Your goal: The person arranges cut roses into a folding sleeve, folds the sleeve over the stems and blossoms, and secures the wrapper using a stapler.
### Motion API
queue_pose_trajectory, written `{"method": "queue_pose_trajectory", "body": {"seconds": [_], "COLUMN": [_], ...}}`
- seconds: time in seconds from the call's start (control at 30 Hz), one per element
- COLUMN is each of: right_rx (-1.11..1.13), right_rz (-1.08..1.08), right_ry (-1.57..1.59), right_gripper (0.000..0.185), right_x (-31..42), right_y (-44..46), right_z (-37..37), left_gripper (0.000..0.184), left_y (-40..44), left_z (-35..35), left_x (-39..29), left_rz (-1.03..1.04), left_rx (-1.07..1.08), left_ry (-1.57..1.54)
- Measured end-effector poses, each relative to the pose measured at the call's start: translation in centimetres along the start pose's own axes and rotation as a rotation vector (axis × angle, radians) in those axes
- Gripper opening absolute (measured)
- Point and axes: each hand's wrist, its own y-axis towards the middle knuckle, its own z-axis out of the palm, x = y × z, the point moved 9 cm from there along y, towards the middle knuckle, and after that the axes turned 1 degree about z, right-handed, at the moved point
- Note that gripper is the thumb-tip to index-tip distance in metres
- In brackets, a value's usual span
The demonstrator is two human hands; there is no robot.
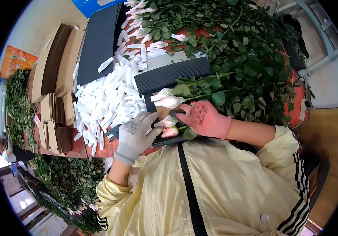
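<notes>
My left hand (135,135), in a white-grey glove, is at the left end of a dark tray, its fingers apart beside a netted rose head (166,121). My right hand (206,119), in a pink glove, has its thumb and fingers pressed together near the stems; what they hold, if anything, is too small to name. Two more rose heads in white net sleeves (169,101) lie just above. A bare pink rose (170,132) lies between my hands, close to the tray's near edge. Above the roses is a ribbed dark board (172,74).
White net sleeves (112,92) are heaped left of the tray. Leafy rose stems (247,67) cover the right of the red table. Cardboard pieces (53,63) and a dark sheet (98,43) lie at the left. More foliage (66,181) stands at the lower left.
</notes>
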Motion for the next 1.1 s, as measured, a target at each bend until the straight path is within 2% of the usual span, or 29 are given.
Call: {"method": "queue_pose_trajectory", "body": {"seconds": [0.07,0.13,0.27,0.33,0.43,0.5,0.57,0.63,0.67,0.73,0.8,0.83,0.87,0.9,0.97,1.03,1.1], "right_rx": [-0.024,-0.131,-0.269,-0.062,0.020,-0.028,0.024,0.060,0.100,0.095,0.111,0.117,0.077,0.035,0.034,-0.304,-0.252], "right_rz": [0.004,-0.007,-0.023,-0.029,0.017,0.013,0.046,0.070,0.079,0.071,0.056,0.034,0.029,0.027,0.001,0.051,0.085], "right_ry": [0.047,-0.010,-0.037,0.042,0.104,0.130,0.096,0.102,0.104,0.069,0.044,0.028,0.016,0.003,-0.030,-0.103,-0.126], "right_gripper": [0.029,0.029,0.031,0.034,0.031,0.029,0.029,0.029,0.030,0.030,0.030,0.030,0.030,0.030,0.030,0.030,0.033], "right_x": [-0.2,0.0,0.0,0.0,-0.2,-0.2,-0.5,-0.7,-0.7,-0.4,-0.2,0.0,0.1,0.1,0.3,0.2,-0.6], "right_y": [0.0,-0.2,-0.8,-0.4,0.0,0.1,0.0,0.2,0.2,0.1,0.5,0.5,0.5,0.3,-0.4,-1.5,-1.1], "right_z": [0.1,-0.6,-1.3,-0.5,-0.4,-0.7,-0.8,-0.4,0.0,-0.2,0.2,0.2,-0.3,-0.7,-0.5,-4.4,-4.2], "left_gripper": [0.014,0.011,0.011,0.011,0.013,0.012,0.012,0.014,0.014,0.025,0.034,0.034,0.034,0.035,0.035,0.034,0.033], "left_y": [0.4,0.4,0.4,0.4,-0.2,-0.5,-1.5,-2.8,-3.1,-2.9,-1.6,-1.1,-0.3,0.1,-0.2,-0.3,-0.8], "left_z": [1.2,2.6,1.9,1.7,1.5,1.3,0.0,-1.6,-1.7,-4.8,-4.6,-3.3,-2.0,-0.5,1.9,2.0,1.7], "left_x": [1.0,1.3,1.5,1.7,2.6,3.3,5.0,10.0,9.7,6.8,1.9,-0.5,-2.9,-3.6,-3.0,-2.7,-3.0], "left_rz": [-0.024,0.075,0.109,0.120,0.108,0.087,0.106,-0.198,-0.191,-0.140,-0.090,0.035,0.102,0.045,0.053,0.084,0.093], "left_rx": [0.074,0.136,0.099,0.109,0.124,0.132,0.111,0.180,0.184,-0.054,-0.028,-0.007,0.071,0.183,0.193,0.143,0.109], "left_ry": [0.037,0.051,-0.059,-0.078,-0.080,-0.033,-0.016,0.095,0.095,0.199,0.042,-0.041,0.031,-0.032,-0.054,-0.051,-0.052]}}
